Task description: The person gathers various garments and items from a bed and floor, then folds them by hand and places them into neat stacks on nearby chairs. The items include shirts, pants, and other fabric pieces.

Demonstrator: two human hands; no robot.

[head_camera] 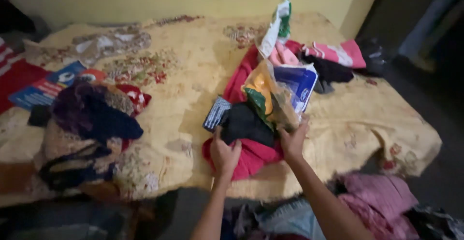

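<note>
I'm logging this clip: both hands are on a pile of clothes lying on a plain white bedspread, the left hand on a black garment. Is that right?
Not quite. In the head view the bedspread is yellow with a floral pattern, not plain white. The rest holds: the left hand is on the black garment, and the right hand is at the pile.

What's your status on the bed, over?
Left hand gripping black garment. Right hand holding crinkled plastic bag. Both atop red cloth; clothes heaped alongside.
</note>
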